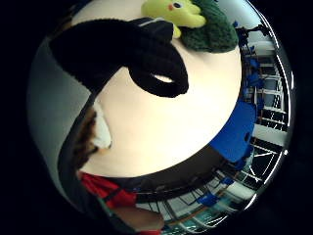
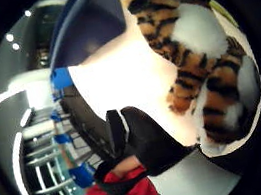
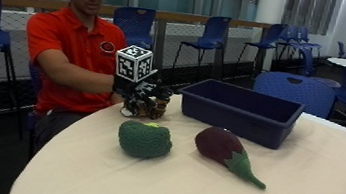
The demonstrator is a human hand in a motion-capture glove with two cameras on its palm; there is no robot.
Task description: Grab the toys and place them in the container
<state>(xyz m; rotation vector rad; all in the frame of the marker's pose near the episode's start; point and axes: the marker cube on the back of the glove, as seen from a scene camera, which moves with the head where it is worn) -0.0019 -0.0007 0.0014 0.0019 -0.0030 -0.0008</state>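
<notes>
Black glove on the right hand [image 3: 141,94], which is up off the table [image 3: 148,184] near the person's chest. Its fingers curl round a striped tiger toy [image 3: 148,105]. A dark blue bin [image 3: 241,111] sits on the table just to one side of the hand. Nearer the front lie a green knit toy [image 3: 144,139] w/ a bit of yellow on top, and a purple eggplant toy [image 3: 226,152] w/ a green stem. These two are near each other but apart.

Thumb side palm view: the tiger [image 2: 200,60] is big & close, orange w/ black stripes & white patches. A black glove finger [image 2: 151,144] curls below it. The blue bin [image 2: 90,26] shows past the table's far part.

Little finger side palm view: black fingers [image 1: 142,61] curl over the pale table [image 1: 161,127]. A yellow toy [image 1: 176,12] lies against the green knit one [image 1: 212,29].
</notes>
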